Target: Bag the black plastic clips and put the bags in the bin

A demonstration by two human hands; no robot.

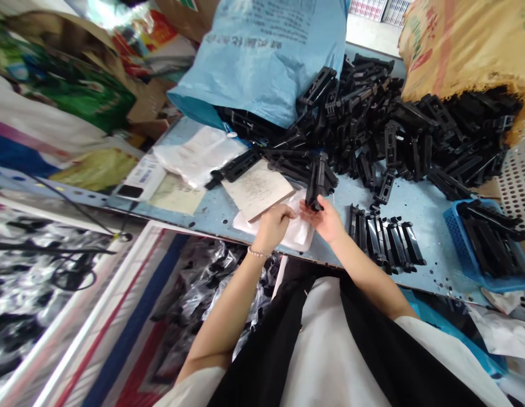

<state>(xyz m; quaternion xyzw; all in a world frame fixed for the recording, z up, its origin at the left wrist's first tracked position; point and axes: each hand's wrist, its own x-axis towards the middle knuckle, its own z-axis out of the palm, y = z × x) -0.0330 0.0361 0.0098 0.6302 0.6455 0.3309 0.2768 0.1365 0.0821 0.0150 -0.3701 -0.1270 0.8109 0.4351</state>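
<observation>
My right hand (pixel 326 219) is closed on the lower end of a long black plastic part (pixel 316 176), which stands roughly upright in the fingers. My left hand (pixel 274 225), with a beaded bracelet at the wrist, has its fingers curled in a pinch beside it. Whatever the pinch holds, if anything, is hidden. Under both hands lies a stack of white plastic bags (pixel 302 234). Left of them a tan board (pixel 256 191) with dark specks rests partly on the bags. To the right, several similar black parts (pixel 385 243) lie in a row.
A large heap of black parts (pixel 359 113) spreads from a blue sack (pixel 270 62) and an orange sack (pixel 469 51). On the right stands a blue basket (pixel 455 249) of parts. More white bags (pixel 194 152) lie at left. Below the table edge, a striped sack (pixel 113 316) borders bagged items.
</observation>
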